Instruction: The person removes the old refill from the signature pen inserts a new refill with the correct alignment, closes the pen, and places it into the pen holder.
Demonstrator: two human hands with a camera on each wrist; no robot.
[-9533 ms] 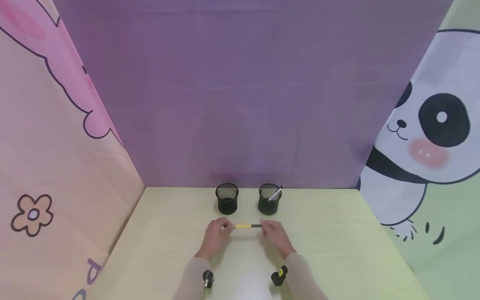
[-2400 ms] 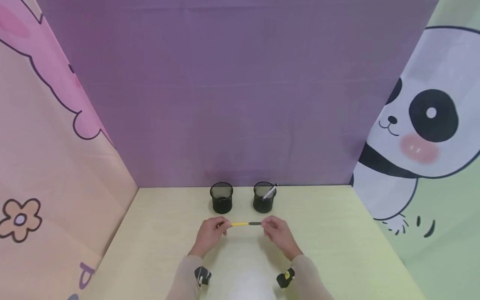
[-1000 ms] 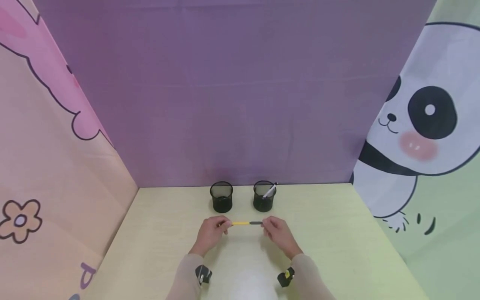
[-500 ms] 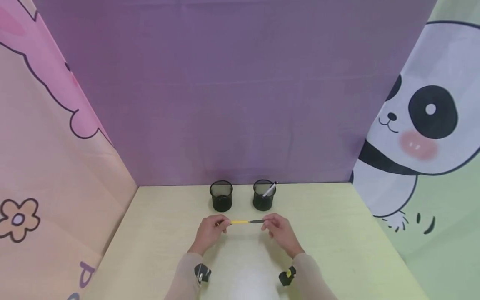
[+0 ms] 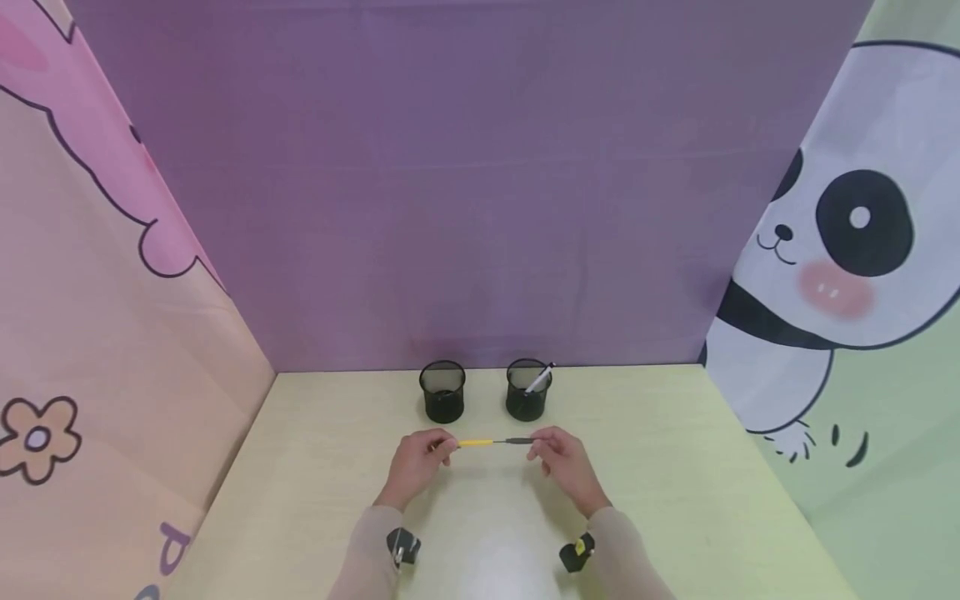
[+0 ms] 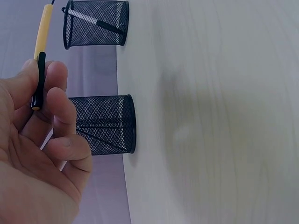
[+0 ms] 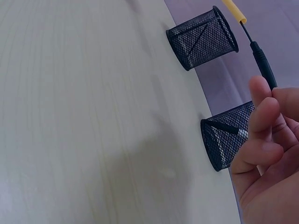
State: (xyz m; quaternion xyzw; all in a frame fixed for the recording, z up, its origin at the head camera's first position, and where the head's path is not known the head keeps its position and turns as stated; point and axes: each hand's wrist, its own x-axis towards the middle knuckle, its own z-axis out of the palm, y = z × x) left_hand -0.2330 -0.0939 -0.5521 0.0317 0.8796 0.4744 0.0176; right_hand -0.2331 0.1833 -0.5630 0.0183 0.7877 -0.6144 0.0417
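Observation:
My left hand (image 5: 416,468) pinches a pen's yellow barrel (image 5: 476,442) at its clip end, thumb and fingers closed over the black clip (image 6: 40,79). Opposite it, my right hand (image 5: 568,468) holds the pen's dark front section (image 7: 264,64) between thumb and fingertips. A thin dark rod, like a refill (image 7: 246,31), shows in the gap between the barrel and that section. The two parts lie nearly in line, raised over the table in front of two cups. The remaining fingers of both hands are loosely curled.
Two black mesh cups, a left cup (image 5: 445,407) and a right cup (image 5: 526,406), stand at the table's back edge. A white pen (image 5: 539,379) leans in the right one. Behind the pale wooden table (image 5: 337,417) rises a purple cloth (image 5: 480,208), with printed side panels.
Earlier the yellow barrel and dark section met end to end. Over the last second my hands have drawn slightly apart, and a gap with the thin rod has opened between the parts.

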